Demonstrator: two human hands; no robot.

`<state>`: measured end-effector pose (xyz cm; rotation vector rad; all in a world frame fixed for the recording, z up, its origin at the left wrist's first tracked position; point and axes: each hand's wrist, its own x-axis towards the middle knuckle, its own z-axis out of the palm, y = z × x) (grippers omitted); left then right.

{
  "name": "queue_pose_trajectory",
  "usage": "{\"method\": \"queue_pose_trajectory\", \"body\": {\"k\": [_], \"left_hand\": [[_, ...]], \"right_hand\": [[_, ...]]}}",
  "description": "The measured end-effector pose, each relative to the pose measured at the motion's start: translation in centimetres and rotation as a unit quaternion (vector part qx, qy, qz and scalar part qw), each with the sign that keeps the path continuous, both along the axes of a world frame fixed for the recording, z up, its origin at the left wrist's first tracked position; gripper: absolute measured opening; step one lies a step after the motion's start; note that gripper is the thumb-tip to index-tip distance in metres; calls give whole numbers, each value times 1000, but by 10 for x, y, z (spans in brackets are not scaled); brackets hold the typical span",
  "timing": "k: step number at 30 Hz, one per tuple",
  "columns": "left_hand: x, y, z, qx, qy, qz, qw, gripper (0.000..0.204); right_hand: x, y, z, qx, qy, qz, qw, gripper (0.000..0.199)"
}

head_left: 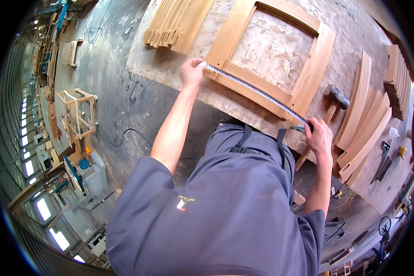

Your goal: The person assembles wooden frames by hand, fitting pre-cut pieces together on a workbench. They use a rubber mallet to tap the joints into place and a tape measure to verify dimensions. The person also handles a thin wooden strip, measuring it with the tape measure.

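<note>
A wooden frame (234, 39) lies flat on the worn workbench (165, 71). Across its near rail stretches a tape measure (257, 89), its pale blade running from one side of the frame to the other. My left hand (192, 72) pinches the blade's end at the frame's left near corner. At the right near corner my right hand (319, 136) is closed round the dark tape case, which the fingers partly hide. Just beyond that hand, a mallet (336, 97) with a dark head and wooden handle rests on the bench.
A row of wooden strips (177, 27) lies at the bench's far left. Curved wooden pieces (365, 126) are piled on the right, with stacked slats (397, 78) beyond. A light wooden stand (76, 112) and a dark cable (129, 131) are on the floor to the left.
</note>
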<state>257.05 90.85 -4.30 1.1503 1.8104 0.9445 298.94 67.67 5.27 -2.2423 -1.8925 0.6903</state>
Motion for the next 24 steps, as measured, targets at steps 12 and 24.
{"method": "queue_pose_trajectory", "body": {"k": [12, 24], "left_hand": [[-3, 11, -33, 39, 36, 1, 999, 21], [-6, 5, -40, 40, -91, 25, 995, 24]], "right_hand": [[-8, 3, -34, 7, -74, -18, 997, 18], [7, -1, -33, -38, -120, -45, 991, 18]]}}
